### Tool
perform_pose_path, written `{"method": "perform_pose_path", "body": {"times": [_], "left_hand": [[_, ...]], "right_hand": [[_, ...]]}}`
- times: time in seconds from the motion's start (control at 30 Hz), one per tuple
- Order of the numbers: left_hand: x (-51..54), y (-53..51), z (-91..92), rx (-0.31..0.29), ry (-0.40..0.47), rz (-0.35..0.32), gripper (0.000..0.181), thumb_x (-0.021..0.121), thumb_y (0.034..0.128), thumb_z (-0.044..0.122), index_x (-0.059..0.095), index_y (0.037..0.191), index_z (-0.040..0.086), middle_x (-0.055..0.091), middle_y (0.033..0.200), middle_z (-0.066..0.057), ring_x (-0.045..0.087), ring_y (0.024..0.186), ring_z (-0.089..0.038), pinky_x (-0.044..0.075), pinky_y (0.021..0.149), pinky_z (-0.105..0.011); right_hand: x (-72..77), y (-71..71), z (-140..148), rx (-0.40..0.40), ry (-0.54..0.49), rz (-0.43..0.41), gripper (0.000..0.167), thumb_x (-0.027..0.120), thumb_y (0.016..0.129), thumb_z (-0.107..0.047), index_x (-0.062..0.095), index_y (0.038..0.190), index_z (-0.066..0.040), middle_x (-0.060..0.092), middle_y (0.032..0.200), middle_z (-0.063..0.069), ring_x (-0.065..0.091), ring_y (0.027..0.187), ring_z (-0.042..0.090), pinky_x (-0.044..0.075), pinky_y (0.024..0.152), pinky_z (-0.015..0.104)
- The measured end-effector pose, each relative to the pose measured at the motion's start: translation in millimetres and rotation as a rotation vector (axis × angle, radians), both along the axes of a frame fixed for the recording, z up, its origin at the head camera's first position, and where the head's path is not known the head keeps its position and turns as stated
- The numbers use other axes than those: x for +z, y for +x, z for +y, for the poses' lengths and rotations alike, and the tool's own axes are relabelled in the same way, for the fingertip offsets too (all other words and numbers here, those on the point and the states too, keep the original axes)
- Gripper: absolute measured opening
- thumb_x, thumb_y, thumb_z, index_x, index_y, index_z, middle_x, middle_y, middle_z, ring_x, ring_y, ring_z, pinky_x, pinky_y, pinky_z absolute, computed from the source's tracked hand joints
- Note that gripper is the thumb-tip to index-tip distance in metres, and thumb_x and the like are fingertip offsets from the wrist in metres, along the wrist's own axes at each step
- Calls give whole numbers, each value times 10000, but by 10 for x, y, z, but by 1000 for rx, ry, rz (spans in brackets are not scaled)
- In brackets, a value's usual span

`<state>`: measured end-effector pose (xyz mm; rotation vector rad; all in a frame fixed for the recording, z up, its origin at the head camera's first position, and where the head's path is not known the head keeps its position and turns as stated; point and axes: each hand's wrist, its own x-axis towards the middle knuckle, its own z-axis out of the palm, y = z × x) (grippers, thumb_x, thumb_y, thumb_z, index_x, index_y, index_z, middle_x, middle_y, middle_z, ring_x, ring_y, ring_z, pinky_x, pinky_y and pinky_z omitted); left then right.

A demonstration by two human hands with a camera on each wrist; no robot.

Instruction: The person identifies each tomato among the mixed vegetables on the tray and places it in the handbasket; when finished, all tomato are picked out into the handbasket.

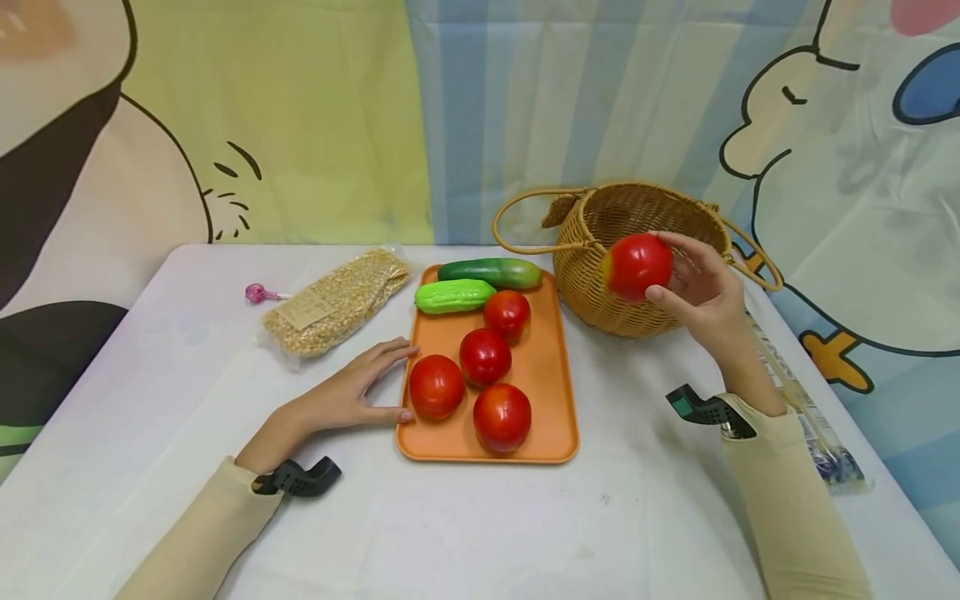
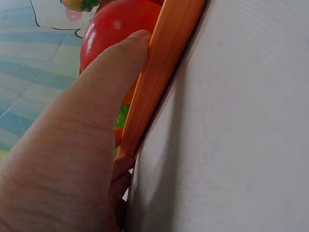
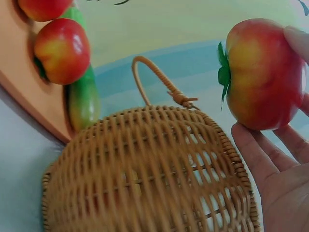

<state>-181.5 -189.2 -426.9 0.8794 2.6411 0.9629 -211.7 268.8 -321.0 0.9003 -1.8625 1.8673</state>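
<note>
My right hand (image 1: 701, 292) pinches a red tomato (image 1: 639, 267) in front of the wicker basket (image 1: 626, 308), level with its opening. In the right wrist view the tomato (image 3: 264, 75) shows a yellow patch and green leaves, held between thumb and fingertips. My left hand (image 1: 345, 396) rests against the left edge of the orange tray (image 1: 551, 417), its fingers apart and nearly straight. In the left wrist view its thumb lies over the tray's rim (image 2: 166, 53). On the tray are several tomatoes (image 1: 502, 418), a light green cucumber-like vegetable (image 1: 453, 296) and a dark green one (image 1: 491, 272).
A clear bag of yellow kernels (image 1: 337, 304) and a pink-wrapped lollipop (image 1: 257, 293) lie left of the tray. A flat printed packet (image 1: 817, 417) lies under the right forearm. The basket's loop handles (image 1: 517, 200) stick out sideways. A cartoon curtain (image 1: 300, 125) hangs behind the white table.
</note>
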Motion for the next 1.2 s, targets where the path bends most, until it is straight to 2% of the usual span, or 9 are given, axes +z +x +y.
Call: {"method": "perform_pose_path", "body": {"times": [0.1, 0.23, 0.3, 0.47, 0.57, 0.87, 1.07, 1.2], "left_hand": [[-1, 1, -1, 0, 4, 1, 899, 744, 780, 576, 334, 1519, 270, 240, 1589, 7, 212, 1467, -260, 235, 1151, -553], [-1, 4, -7, 1, 8, -5, 899, 745, 780, 574, 333, 1519, 270, 238, 1589, 9, 209, 1467, -261, 232, 1151, -557], [-5, 4, -7, 3, 6, -4, 899, 742, 781, 578, 330, 1520, 275, 237, 1590, 14, 208, 1468, -257, 232, 1152, -553], [-10, 0, -4, 1, 4, 8, 899, 741, 780, 582, 333, 1519, 274, 241, 1589, 9, 212, 1467, -259, 234, 1152, -551], [-7, -2, -7, -3, 3, 18, 899, 742, 778, 583, 338, 1517, 269, 247, 1586, 5, 215, 1466, -259, 236, 1152, -550], [-18, -16, -8, -5, 4, 27, 896, 737, 780, 590, 333, 1517, 283, 246, 1586, 15, 218, 1466, -250, 238, 1154, -540], [-14, -16, 4, -8, 7, 16, 901, 736, 779, 593, 334, 1519, 273, 242, 1589, 18, 217, 1465, -252, 237, 1153, -543], [-18, -13, 6, -6, 3, 16, 897, 730, 782, 599, 335, 1519, 275, 245, 1587, 21, 220, 1464, -249, 240, 1152, -544]], "right_hand": [[65, -40, -4, -25, 0, -14, 525, 683, 822, 122, 523, 1321, 90, 558, 1341, 172, 572, 1210, 253, 499, 952, 247], [151, -96, -2, -80, -9, -102, 528, 655, 827, 147, 555, 1329, 16, 542, 1355, 145, 561, 1228, 219, 488, 953, 216], [173, -141, 24, -81, -11, -127, 533, 634, 834, 159, 558, 1335, -7, 536, 1356, 134, 564, 1220, 203, 486, 949, 203], [183, -250, 103, -93, 28, -115, 521, 629, 838, 156, 565, 1328, -9, 553, 1333, 105, 583, 1188, 166, 485, 938, 181], [206, -291, 116, -147, 89, -142, 513, 659, 841, 115, 578, 1325, -36, 557, 1332, 81, 581, 1186, 137, 480, 928, 160], [298, -453, 107, -346, 415, -233, 505, 714, 886, -117, 567, 1368, -156, 569, 1298, -19, 601, 1062, 67, 503, 815, 110], [338, -519, 70, -417, 539, -312, 527, 715, 896, -259, 542, 1386, -176, 541, 1340, 61, 576, 1044, 46, 487, 769, 91], [366, -553, 50, -424, 641, -378, 576, 691, 905, -357, 501, 1411, -158, 508, 1384, 130, 558, 1125, 175, 475, 742, 98]]}}
